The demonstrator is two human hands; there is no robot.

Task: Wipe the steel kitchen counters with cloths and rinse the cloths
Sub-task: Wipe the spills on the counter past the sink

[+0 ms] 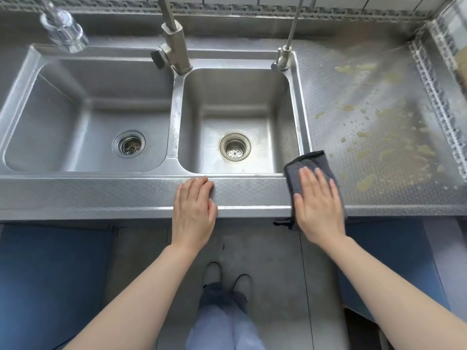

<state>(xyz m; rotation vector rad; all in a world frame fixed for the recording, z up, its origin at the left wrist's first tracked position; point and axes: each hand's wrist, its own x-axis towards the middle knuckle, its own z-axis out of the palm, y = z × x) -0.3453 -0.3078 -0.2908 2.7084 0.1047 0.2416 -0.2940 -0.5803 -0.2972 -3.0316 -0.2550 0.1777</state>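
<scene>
My shoes (pixel 227 279) stand on the grey floor (pixel 273 274) below the counter's front edge. My left hand (pixel 193 210) lies flat on the front strip of the counter (pixel 101 193), fingers straight and together, tips at the lip of the right basin (pixel 238 117); it holds nothing. My right hand (pixel 319 205) presses flat on the cloth (pixel 307 164), fingers straight and slightly spread, not curled round it. The cloth is dark grey, folded, and lies at the counter's front edge just right of the right basin's near right corner; its far corner touches the basin rim, and a loop of it hangs over the front edge.

Right of the cloth, yellowish smears (pixel 379 137) spread across the counter toward its right edge and far right corner. The right basin is wet, with a strainer (pixel 235 147) in its drain. The left basin (pixel 86 114) has a drain (pixel 129 144) holding some debris. At the far edge stand a square tap (pixel 174 46) between the basins, a thin tap (pixel 285 51) at the right basin's far right corner, and a clear-headed spout (pixel 63 29) over the left basin.
</scene>
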